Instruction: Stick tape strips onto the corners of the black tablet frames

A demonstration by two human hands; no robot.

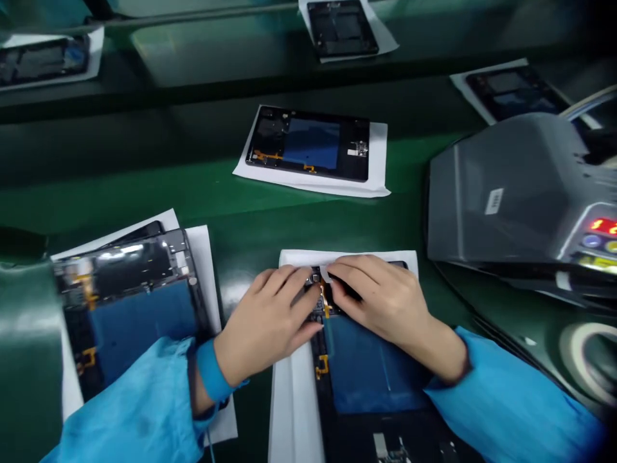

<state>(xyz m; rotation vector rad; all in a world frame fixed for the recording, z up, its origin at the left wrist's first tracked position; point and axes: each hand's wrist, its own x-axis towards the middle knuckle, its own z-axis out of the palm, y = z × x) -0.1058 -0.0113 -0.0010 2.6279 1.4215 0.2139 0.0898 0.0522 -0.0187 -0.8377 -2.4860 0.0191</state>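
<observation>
An opened tablet (366,366), its back off, lies on white sheets in front of me, showing a blue battery area and orange flex cables. My left hand (270,318) rests at its upper left, fingers apart and fingertips touching the parts near the top edge. Beside it, my right hand (380,296) pinches a small piece of whitish tape (325,274) between thumb and forefinger, just above the tablet's top section. The right fingers partly hide the tablet's upper right corner. A blue wrist strap (212,373) circles my left wrist.
More opened tablets on white sheets lie at left (144,321), middle back (313,145) and far back (342,29). On the right stands a grey machine (501,186) with a red display and buttons. A tape roll (573,360) and a dark cable sit below it.
</observation>
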